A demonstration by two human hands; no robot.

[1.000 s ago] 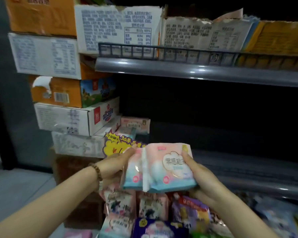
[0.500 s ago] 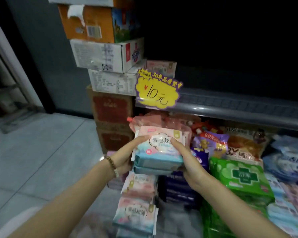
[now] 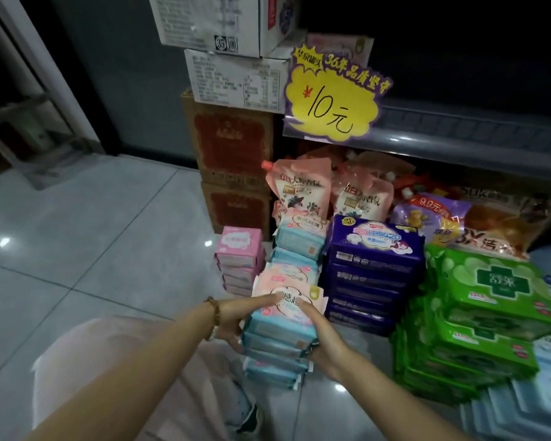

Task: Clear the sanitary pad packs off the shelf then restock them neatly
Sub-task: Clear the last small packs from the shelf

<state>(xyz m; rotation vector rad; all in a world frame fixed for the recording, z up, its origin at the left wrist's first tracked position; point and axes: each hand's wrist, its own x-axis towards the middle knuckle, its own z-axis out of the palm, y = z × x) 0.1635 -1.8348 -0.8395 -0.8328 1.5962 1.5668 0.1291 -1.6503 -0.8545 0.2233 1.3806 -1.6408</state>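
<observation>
A person's left hand and right hand, each grip clamped on one side of the pad packs, hold them atop a floor stack below the shelf, where squaring the edges before release should keep the pile steady.

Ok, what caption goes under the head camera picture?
Left hand and right hand hold pad packs on a floor stack, beside purple packs and green packs, below a yellow price sign.

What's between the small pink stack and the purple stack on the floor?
In the head view, a stack of pale blue pad packs stands between them.
</observation>
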